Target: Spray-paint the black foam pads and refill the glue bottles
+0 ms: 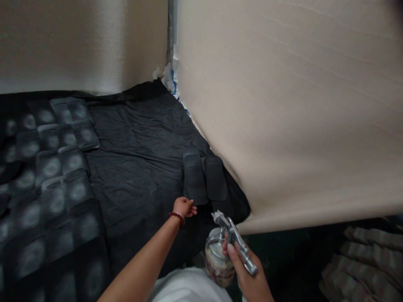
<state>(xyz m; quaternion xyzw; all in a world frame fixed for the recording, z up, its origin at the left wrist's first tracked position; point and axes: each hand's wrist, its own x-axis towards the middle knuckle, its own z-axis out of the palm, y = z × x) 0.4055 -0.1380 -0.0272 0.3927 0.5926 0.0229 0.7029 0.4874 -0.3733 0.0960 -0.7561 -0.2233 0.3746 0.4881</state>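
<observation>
On the left I make out well over a dozen dark, round-cornered pads (50, 165), overlapping, many dusted with pale, powdery spots; shadow defeats an exact count. One wrinkled black sheet (135, 167) lies under them. The left hand (185, 207), wearing one red bracelet (177, 217), curls its fingers at the near edge of one of two smooth black pads (195, 180) side by side; I cannot tell whether it pinches. The right hand (248, 268) grips one metal spray gun (242, 247) with one round, stained cup (217, 256). Beyond rises one creased beige sheet (289, 113).
</observation>
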